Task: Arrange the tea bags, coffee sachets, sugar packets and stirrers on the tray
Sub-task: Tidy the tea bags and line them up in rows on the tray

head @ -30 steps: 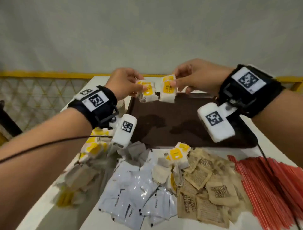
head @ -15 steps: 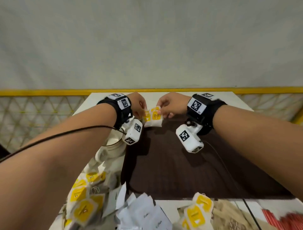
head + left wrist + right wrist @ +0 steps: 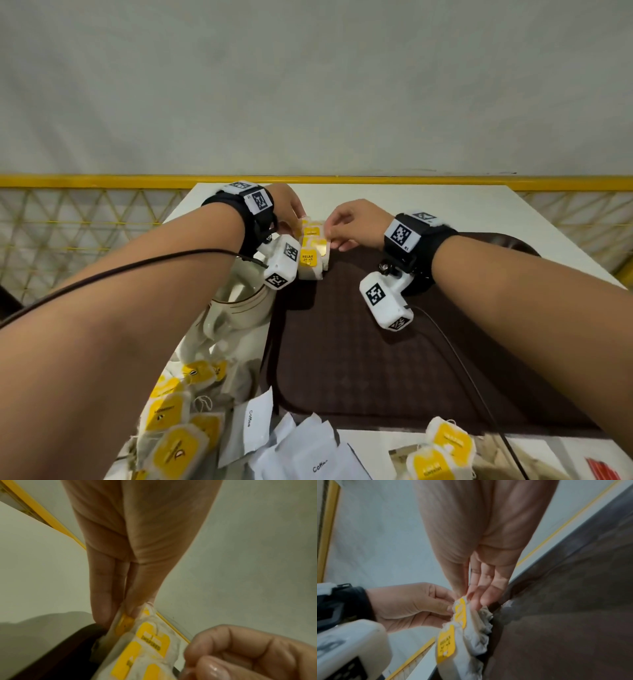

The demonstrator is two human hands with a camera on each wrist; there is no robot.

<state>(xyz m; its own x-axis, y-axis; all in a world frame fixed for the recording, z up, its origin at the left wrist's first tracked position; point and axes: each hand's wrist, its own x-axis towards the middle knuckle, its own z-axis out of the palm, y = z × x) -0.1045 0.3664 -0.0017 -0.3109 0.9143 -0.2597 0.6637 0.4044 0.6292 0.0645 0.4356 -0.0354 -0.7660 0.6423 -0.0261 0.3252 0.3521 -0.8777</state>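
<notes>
Tea bags (image 3: 312, 255) with yellow tags stand in a small bunch at the far left corner of the dark brown tray (image 3: 376, 359), pinched from both sides: the left hand (image 3: 287, 209) nips their top edge between thumb and fingers, the right hand (image 3: 356, 222) does likewise. More tea bags, white coffee sachets (image 3: 301, 448) and a cup (image 3: 239, 305) lie on the white surface (image 3: 479, 212) nearby.

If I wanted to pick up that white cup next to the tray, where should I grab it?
Probably by its handle. The cup stands upright on the table left of the dark tray, and its handle points toward the near side, at the tea bags. Come from the near left with a curled-finger grip; the left hand's forearm hangs over the rim.
</notes>
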